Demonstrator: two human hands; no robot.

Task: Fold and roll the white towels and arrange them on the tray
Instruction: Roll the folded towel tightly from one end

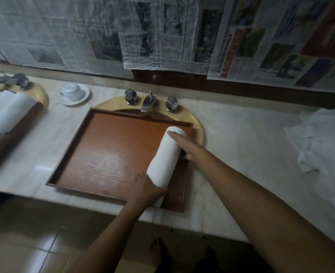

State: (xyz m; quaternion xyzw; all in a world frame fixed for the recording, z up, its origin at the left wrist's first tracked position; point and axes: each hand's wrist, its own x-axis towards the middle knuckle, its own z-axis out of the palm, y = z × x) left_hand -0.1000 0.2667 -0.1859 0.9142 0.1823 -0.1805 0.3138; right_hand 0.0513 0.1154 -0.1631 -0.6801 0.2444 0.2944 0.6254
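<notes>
**Sam:** Where is the rolled towel [165,156]?

**Mia:** Just right of the middle of the picture. It is over the right side of the brown tray [103,154] and runs along the tray's right edge. I cannot tell if it is touching the tray floor.

**Sam:** Who has hold of it?

**Mia:** Both hands. The left hand [143,189] is at the near end, in the lower middle of the picture. Its fingers and thumb are curled round that end. The right hand [185,146] is on the right side of the roll, nearer the far end. One finger lies straight along the top. The others bend down the side, so this hand holds the roll too.

**Sam:** What is under the tray?

**Mia:** A yellow sink [199,125]. The tray covers most of it. A tap [147,103] stands just behind the tray's far edge, with a knob on each side.

**Sam:** What else is around?

**Mia:** In the upper left there is a white cup [73,90] on a saucer [83,96]. At the far left is a second tray [14,134] with more rolled towels [6,113] in it. At the right edge, a heap of loose towels [324,138] sits on the pale counter [241,138]. Newspaper [162,32] covers the wall along the top.

**Sam:** Does anything get in the way?

**Mia:** The right arm crosses the tray's near right corner and hides part of that edge.
</notes>
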